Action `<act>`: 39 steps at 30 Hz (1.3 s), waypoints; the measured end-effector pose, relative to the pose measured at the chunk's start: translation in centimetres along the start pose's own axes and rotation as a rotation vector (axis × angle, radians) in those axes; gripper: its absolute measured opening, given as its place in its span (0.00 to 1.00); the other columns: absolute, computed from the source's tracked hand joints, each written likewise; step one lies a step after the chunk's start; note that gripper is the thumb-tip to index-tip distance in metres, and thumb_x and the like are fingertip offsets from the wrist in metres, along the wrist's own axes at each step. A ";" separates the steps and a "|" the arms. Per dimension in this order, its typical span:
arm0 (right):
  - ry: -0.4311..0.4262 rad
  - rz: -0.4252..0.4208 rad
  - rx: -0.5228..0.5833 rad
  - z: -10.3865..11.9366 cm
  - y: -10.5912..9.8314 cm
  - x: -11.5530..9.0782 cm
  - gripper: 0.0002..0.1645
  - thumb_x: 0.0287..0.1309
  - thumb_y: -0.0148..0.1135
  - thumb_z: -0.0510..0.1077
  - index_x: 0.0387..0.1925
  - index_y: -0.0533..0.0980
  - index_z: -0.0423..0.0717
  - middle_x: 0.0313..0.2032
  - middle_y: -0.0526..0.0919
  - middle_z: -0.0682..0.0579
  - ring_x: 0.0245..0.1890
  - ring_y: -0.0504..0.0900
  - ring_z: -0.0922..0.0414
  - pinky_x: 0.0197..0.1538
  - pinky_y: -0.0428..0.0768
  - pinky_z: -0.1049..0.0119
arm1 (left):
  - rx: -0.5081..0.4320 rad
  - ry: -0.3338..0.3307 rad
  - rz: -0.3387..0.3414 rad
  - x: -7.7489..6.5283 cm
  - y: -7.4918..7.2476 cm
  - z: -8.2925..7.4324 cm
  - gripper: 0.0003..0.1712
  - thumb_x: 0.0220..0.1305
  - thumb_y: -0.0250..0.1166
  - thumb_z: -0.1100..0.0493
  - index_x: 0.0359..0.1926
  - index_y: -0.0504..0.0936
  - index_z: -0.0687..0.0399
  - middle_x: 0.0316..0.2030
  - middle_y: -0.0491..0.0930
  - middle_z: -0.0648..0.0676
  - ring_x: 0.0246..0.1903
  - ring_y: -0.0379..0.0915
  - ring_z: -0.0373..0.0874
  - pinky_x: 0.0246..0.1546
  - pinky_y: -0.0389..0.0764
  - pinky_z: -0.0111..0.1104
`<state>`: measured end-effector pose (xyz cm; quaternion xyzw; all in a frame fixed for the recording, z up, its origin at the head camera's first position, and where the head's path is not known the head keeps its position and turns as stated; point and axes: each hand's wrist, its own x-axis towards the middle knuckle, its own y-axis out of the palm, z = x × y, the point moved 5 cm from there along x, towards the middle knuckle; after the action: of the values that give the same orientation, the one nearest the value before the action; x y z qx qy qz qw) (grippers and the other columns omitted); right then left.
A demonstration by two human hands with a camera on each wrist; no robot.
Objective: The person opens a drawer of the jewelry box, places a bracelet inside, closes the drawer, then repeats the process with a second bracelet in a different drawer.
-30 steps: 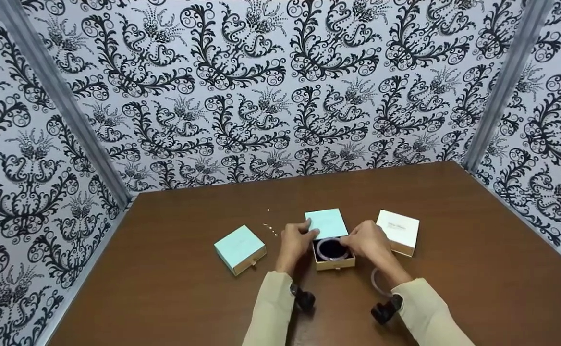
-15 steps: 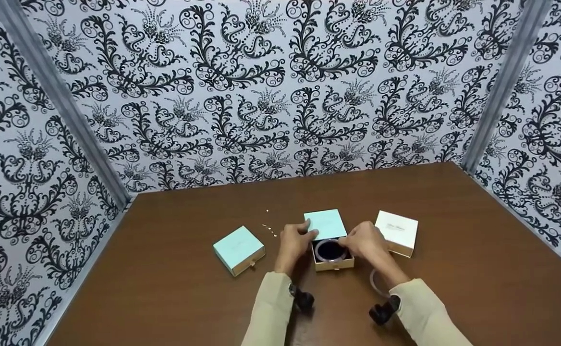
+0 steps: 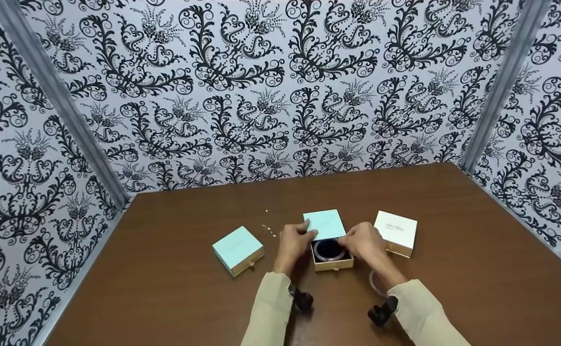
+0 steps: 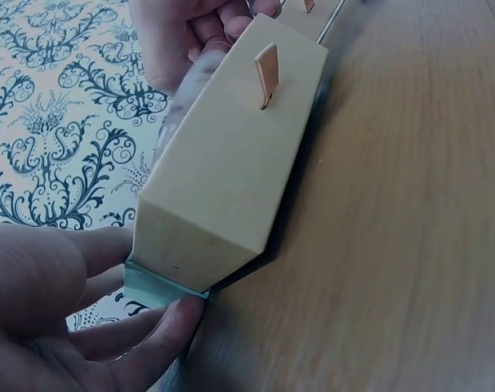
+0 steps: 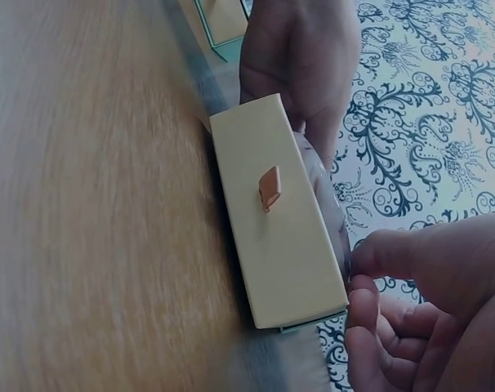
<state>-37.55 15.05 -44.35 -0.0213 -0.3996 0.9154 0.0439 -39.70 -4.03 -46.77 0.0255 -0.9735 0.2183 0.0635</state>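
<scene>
A mint-green jewellery box [image 3: 324, 223] lies in the middle of the table with its cream drawer [image 3: 333, 265] pulled out towards me. In the drawer, over a dark lining, sits a pale, translucent bangle [image 3: 329, 260]; part of its rim stands above the drawer wall in the right wrist view. My left hand [image 3: 291, 242] grips the box sleeve at its left side, thumb and fingers around the edge. At the drawer's right back corner, my right hand [image 3: 364, 240] pinches the bangle's rim between thumb and finger. A tan pull tab [image 5: 270, 188] sticks out of the drawer front.
A second mint-green box [image 3: 238, 250], closed, stands left of my left hand. The white-topped box [image 3: 396, 230] is right of my right hand. Another bangle [image 3: 375, 283] lies partly under my right forearm. Small pale bits [image 3: 269, 229] are scattered behind the left box.
The bangle has shifted slightly within the drawer while my right hand stays at its rim. My left hand keeps its grip on the sleeve, and the boxes have not moved.
</scene>
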 end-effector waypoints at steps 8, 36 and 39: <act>-0.013 -0.032 0.000 -0.2 0.3 0.3 0.11 0.53 0.69 0.47 0.20 0.85 0.47 0.12 0.79 0.57 0.16 0.75 0.60 0.27 0.69 0.66 | 0.020 0.001 -0.011 0.1 0.0 0.1 0.23 0.64 0.70 0.55 0.59 0.81 0.54 0.59 0.80 0.60 0.45 0.79 0.47 0.46 0.78 0.35; -0.079 -0.057 0.073 0.1 0.5 0.0 0.10 0.56 0.71 0.43 0.21 0.83 0.45 0.15 0.80 0.55 0.12 0.71 0.62 0.22 0.68 0.68 | 0.026 -0.020 -0.007 0.0 0.0 -0.1 0.23 0.65 0.70 0.55 0.59 0.81 0.52 0.58 0.81 0.59 0.43 0.81 0.44 0.43 0.79 0.33; -0.070 -0.048 0.064 0.5 0.4 -0.1 0.10 0.55 0.72 0.45 0.22 0.84 0.46 0.21 0.84 0.53 0.18 0.75 0.60 0.26 0.71 0.67 | 0.003 -0.031 -0.002 0.0 0.1 -0.1 0.23 0.65 0.70 0.56 0.60 0.81 0.53 0.57 0.81 0.59 0.33 0.79 0.42 0.35 0.77 0.29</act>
<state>-37.47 14.45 -44.29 0.0218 -0.3718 0.9266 0.0524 -39.67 -3.93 -46.73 0.0302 -0.9740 0.2193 0.0486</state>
